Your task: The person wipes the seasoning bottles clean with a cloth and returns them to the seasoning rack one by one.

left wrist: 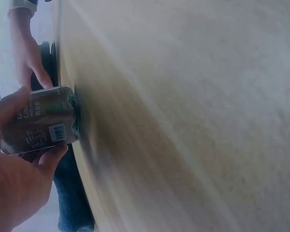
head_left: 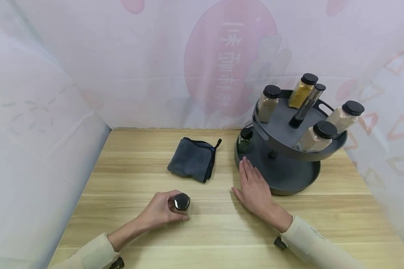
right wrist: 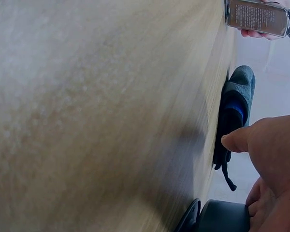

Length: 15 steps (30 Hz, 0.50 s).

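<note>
My left hand point(head_left: 161, 211) grips a square spice jar point(left wrist: 41, 121) of brown powder around its sides. The jar's black lid point(head_left: 181, 201) faces up in the head view, and a printed label with a barcode shows in the left wrist view. My right hand point(head_left: 256, 190), fingers straight, rests against the rim of the lower tier of a dark grey two-tier rotating rack point(head_left: 286, 192). In the right wrist view its thumb point(right wrist: 237, 140) stands apart from the other fingers, which are partly hidden. A small jar with green contents point(head_left: 245, 141) stands on the lower tier near those fingertips.
Several black-lidded spice jars stand on the upper tier point(head_left: 279, 123), among them a yellow one point(head_left: 301, 91). A folded grey cloth point(head_left: 192, 158) lies between the hands, farther back on the wooden table point(head_left: 138, 149). Printed white curtains point(head_left: 138, 86) hang behind and beside the table.
</note>
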{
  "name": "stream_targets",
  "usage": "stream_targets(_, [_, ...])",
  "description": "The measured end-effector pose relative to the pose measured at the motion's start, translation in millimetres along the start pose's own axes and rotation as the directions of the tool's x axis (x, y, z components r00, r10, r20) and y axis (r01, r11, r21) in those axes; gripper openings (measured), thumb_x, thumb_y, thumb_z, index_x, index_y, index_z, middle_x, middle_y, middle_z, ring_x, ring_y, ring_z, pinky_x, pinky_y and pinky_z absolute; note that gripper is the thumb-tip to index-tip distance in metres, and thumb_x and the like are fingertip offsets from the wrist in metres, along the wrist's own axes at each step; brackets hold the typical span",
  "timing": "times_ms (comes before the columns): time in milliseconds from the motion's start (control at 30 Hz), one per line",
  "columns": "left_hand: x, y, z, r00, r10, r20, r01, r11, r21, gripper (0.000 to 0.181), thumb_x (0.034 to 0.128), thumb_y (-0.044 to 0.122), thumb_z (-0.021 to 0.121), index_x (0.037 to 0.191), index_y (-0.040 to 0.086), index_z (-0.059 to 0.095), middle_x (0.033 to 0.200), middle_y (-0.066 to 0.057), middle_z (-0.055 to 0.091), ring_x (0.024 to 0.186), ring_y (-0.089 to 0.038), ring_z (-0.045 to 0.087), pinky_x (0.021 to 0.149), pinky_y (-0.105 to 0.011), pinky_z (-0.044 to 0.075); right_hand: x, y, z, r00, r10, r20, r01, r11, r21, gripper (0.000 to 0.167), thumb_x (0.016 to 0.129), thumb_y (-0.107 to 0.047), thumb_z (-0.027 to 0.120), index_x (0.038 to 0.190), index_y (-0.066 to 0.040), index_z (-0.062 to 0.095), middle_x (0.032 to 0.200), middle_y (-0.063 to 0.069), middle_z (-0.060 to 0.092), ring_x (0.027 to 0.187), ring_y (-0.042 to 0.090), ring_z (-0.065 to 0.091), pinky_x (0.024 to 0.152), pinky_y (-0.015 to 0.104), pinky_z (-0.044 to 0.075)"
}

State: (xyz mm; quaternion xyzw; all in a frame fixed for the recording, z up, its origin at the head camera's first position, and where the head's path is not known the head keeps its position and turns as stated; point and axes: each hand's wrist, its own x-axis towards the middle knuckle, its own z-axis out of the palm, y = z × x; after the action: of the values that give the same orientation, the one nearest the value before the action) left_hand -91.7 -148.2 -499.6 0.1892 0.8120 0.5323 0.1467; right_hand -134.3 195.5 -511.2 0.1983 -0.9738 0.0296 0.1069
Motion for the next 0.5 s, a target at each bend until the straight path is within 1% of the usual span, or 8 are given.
stream_targets(100, [-0.9, -0.9, 2.2, 1.000, -0.003, -0.013, 0.003, 1.000, -0.010, 0.048, 0.0737, 0.009, 0.097, 0.115, 0.008, 0.073, 0.106, -0.001, 0.078, 0.100, -0.009, 0.076, 0.088, -0.024, 0.059, 0.9, -0.3, -0.1, 1.000, -0.004, -0.003, 0.004, 1.000, 0.003, 0.097, 0.095, -0.044, 0.078, 0.159, 0.011, 0.032, 0.167, 0.029, 0.031, 0.152, 0.039, 0.040, 0.118, 0.055, 0.040])
stream_targets(267, [-2.6, -3.3, 6.1, 0.998, 0.044, -0.043, -0.044, 0.999, 0.001, 0.050, 0.0731, 0.007, 0.097, 0.116, 0.007, 0.072, 0.107, -0.001, 0.078, 0.102, -0.009, 0.075, 0.089, -0.025, 0.059, 1.3, -0.5, -0.9, 1.000, 0.001, 0.015, -0.001, 1.000, -0.009, 0.097, 0.096, -0.045, 0.077, 0.160, 0.010, 0.031, 0.168, 0.028, 0.030, 0.153, 0.038, 0.039, 0.118, 0.054, 0.040])
stream_targets(333, [-3.2, -4.5, 7.5, 0.997, 0.060, -0.044, -0.060, 0.998, -0.007, 0.050, 0.0738, 0.005, 0.096, 0.117, 0.007, 0.072, 0.108, -0.001, 0.077, 0.103, -0.010, 0.075, 0.090, -0.025, 0.059, 1.3, -0.4, -1.2, 1.000, 0.008, 0.029, -0.008, 1.000, -0.010, 0.097, 0.097, -0.046, 0.076, 0.161, 0.010, 0.030, 0.168, 0.028, 0.030, 0.153, 0.038, 0.039, 0.119, 0.054, 0.040])
stream_targets(467, [-3.9, -6.6, 9.2, 0.997, 0.064, -0.039, -0.064, 0.998, -0.020, 0.050, 0.0753, 0.004, 0.095, 0.119, 0.008, 0.070, 0.110, -0.002, 0.075, 0.106, -0.011, 0.074, 0.092, -0.026, 0.058, 1.5, -0.7, -1.9, 0.998, 0.024, 0.052, -0.025, 1.000, 0.005, 0.096, 0.098, -0.046, 0.075, 0.161, 0.010, 0.029, 0.169, 0.028, 0.029, 0.153, 0.039, 0.038, 0.119, 0.056, 0.039])
stream_targets(500, [-4.0, -7.0, 9.3, 0.997, 0.065, -0.040, -0.065, 0.998, -0.012, 0.050, 0.0755, 0.005, 0.095, 0.119, 0.008, 0.070, 0.110, -0.001, 0.075, 0.106, -0.011, 0.073, 0.093, -0.026, 0.058, 1.8, -1.2, -2.5, 0.998, 0.029, 0.058, -0.030, 0.999, 0.014, 0.096, 0.098, -0.046, 0.074, 0.161, 0.009, 0.029, 0.169, 0.028, 0.029, 0.154, 0.040, 0.037, 0.119, 0.056, 0.039])
